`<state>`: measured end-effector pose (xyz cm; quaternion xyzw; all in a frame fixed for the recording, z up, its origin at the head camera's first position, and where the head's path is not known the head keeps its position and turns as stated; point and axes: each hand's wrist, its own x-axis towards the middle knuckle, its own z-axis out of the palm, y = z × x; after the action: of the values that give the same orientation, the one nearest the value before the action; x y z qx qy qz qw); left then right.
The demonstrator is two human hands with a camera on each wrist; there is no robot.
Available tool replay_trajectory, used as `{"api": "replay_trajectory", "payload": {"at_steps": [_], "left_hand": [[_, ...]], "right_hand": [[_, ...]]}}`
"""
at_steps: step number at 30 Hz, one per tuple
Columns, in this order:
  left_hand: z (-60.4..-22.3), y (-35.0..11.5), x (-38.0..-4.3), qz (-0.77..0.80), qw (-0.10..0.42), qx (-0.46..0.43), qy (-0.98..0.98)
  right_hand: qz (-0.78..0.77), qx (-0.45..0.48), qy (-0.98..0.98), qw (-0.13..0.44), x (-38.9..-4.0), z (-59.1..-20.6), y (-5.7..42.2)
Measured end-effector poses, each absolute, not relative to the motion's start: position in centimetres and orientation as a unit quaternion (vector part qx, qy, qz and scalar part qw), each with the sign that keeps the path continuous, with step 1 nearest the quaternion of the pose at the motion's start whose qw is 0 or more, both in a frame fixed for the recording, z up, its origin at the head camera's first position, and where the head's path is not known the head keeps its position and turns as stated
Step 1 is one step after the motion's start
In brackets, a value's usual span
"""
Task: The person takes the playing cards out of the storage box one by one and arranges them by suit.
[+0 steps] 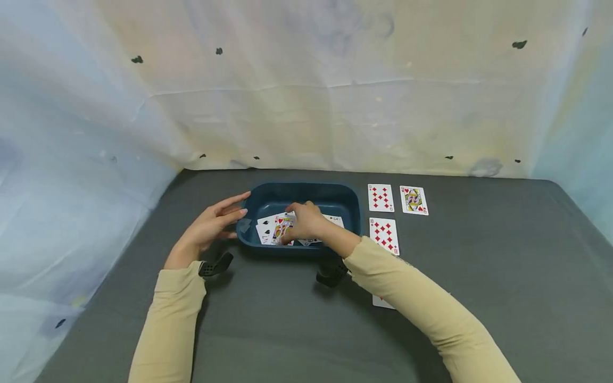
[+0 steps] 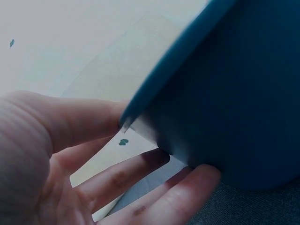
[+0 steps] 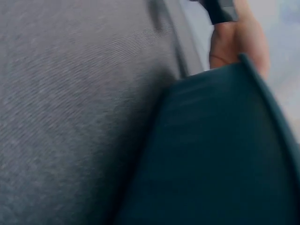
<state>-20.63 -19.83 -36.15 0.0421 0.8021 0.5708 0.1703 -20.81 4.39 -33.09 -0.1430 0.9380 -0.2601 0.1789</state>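
A dark blue basin [image 1: 299, 249] sits on the grey table with several loose playing cards [image 1: 265, 234] inside. My left hand [image 1: 210, 221] is at its left end, the extended fingers touching the outer wall near the rim. The left wrist view shows the thumb and fingers of this left hand [image 2: 117, 173] against the basin's side [image 2: 225, 108]. My right hand [image 1: 308, 222] reaches into the basin, thumb and forefinger bent around a red-suited face card [image 1: 281, 227]. Whether they pinch it is unclear. The right wrist view shows the basin's outer wall [image 3: 201, 154], not the fingers.
Right of the basin lie face-up cards: a nine of diamonds [image 1: 381, 198], a red face card [image 1: 414, 200] and a ten of diamonds [image 1: 383, 232]. Another card [image 1: 381, 302] is partly hidden under the right sleeve [image 1: 412, 287]. A patterned cloth [image 1: 311, 122] hangs behind the table.
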Motion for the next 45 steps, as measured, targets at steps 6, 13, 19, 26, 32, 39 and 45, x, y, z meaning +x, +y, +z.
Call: {"api": "replay_trajectory", "payload": {"at_steps": [6, 13, 19, 26, 32, 39, 45], "left_hand": [[-36.5, -18.9, -21.4, 0.578, 0.168, 0.033, 0.798], [-36.3, -19.3, -21.3, 0.578, 0.166, 0.008, 0.799], [-36.5, -19.3, -20.7, 0.579, 0.178, -0.006, 0.796], [-36.3, -19.5, -20.7, 0.574, 0.18, 0.026, 0.798], [-36.0, -19.9, -20.6, 0.564, 0.179, 0.03, 0.806], [-36.3, -19.6, -20.7, 0.573, 0.181, 0.033, 0.799], [-36.2, -20.0, -20.7, 0.566, 0.177, 0.023, 0.805]], "right_hand": [[-0.153, -0.136, 0.967, 0.154, -20.9, -33.5, 4.4], [-0.185, -0.152, 0.961, 0.139, -20.8, -33.5, 4.1], [-0.255, -0.188, 0.939, 0.135, -20.1, -33.7, 4.4], [-0.314, -0.181, 0.92, 0.149, -20.1, -33.4, 4.5], [-0.351, -0.163, 0.907, 0.167, -20.2, -32.9, 4.3], [-0.4, -0.151, 0.887, 0.175, -20.5, -32.7, 5.3], [-0.472, -0.154, 0.853, 0.162, -20.4, -32.2, 6.6]]}}
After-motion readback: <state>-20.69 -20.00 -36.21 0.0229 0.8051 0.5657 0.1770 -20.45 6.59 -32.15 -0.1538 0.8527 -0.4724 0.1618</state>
